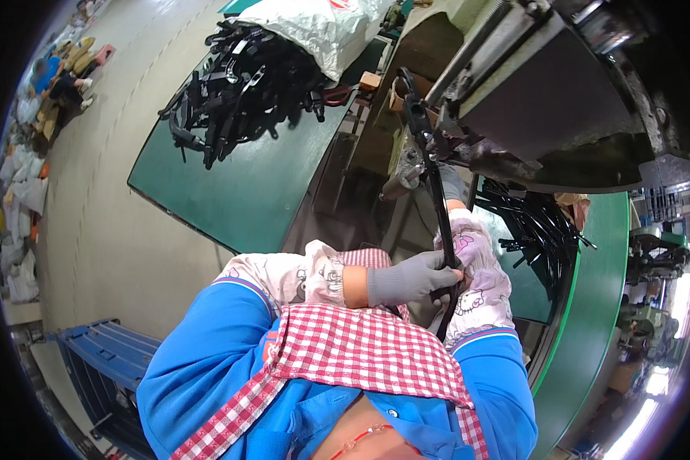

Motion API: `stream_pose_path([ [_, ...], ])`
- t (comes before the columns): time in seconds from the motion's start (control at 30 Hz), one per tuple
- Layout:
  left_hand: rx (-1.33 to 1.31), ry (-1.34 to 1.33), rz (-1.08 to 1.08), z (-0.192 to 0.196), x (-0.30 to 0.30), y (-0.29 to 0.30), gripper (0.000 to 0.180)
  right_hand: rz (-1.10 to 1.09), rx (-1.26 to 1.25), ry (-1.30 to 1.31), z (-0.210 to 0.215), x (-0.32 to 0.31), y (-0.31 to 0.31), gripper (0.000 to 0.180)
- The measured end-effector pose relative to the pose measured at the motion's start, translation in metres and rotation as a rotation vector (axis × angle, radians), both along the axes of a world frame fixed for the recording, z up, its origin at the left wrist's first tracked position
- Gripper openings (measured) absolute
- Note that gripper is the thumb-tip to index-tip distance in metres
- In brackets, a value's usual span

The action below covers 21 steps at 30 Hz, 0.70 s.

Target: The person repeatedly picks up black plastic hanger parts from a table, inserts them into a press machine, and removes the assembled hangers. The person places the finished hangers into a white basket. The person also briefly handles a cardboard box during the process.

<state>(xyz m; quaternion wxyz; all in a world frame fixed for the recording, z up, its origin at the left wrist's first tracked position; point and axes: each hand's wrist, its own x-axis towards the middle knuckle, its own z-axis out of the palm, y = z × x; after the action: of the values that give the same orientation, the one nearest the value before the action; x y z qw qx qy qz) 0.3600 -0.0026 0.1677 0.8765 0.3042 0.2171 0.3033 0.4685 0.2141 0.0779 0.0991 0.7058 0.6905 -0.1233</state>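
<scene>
While left hand (412, 277) in grey glove clamps long black strip (439, 222), right hand (452, 182) sits far up by machine (529, 100), grip can't tell. Black parts pile (238, 84) far left.

left hand (410, 277): grey knit cloth glove, matt | strap (438, 207): long black plastic strip, slightly glossy | table (238, 192): green top, smooth, matt | strap pile (238, 84) at 11 o'clock: glossy black plastic | sack (322, 27): white woven plastic, crinkled | machine (544, 84) at 1 o'clock: dull, grimy metal | apron (360, 349): red-white checked cloth
</scene>
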Motion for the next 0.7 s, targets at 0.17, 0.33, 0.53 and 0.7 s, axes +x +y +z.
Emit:
stream_pose_path([
  [0.17,0.157,0.135,0.486,-0.014,-0.110,0.004,0.026,0.040,0.172,0.048,-0.043,0.019,0.006,0.031],
  [0.33,-0.298,0.287,1.021,-0.131,-0.286,0.010,0.015,-0.031,0.151,-0.021,-0.032,0.008,0.002,0.030],
  [0.53,0.418,1.964,0.486,-0.154,-0.390,-0.004,0.034,-0.036,0.213,-0.023,-0.049,0.019,0.001,0.042],
  [0.7,0.563,2.272,0.625,-0.136,-0.438,0.076,0.051,0.098,0.252,0.179,-0.040,0.031,-0.001,0.042],
])
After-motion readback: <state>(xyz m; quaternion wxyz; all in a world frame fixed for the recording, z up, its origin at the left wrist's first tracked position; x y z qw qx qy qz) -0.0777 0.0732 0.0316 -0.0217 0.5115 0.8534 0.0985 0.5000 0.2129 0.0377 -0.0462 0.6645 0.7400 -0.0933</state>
